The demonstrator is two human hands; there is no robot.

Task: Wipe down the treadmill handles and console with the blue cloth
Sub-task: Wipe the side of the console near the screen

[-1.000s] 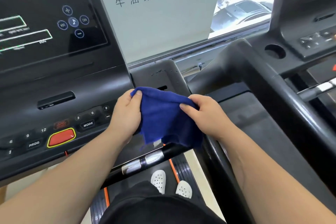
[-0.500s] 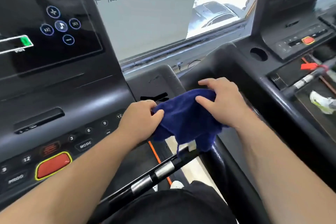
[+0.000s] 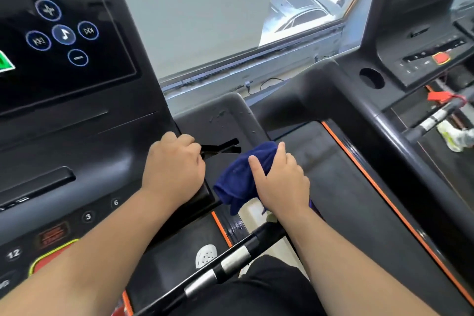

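Note:
The blue cloth (image 3: 238,179) is bunched under my right hand (image 3: 280,182), which presses it onto the black right side arm of the treadmill (image 3: 220,120), just below a slot. My left hand (image 3: 174,169) rests as a loose fist on the right corner of the console (image 3: 77,141), holding nothing, a short way left of the cloth. The console shows a dark touch screen (image 3: 61,33) with round music icons above and number keys with a red stop button (image 3: 51,256) below. A black front handlebar with silver pulse sensors (image 3: 220,264) crosses low in the middle.
A second treadmill (image 3: 420,64) stands to the right, with its own console, cup hole (image 3: 372,78), red safety clip (image 3: 438,97) and side rail (image 3: 400,136). A window and a white sign with Chinese characters (image 3: 195,7) lie ahead. My white shoe (image 3: 206,255) shows on the belt.
My left hand has let go of the cloth and settled on the console corner. My right hand has carried the bunched cloth down onto the right side arm.

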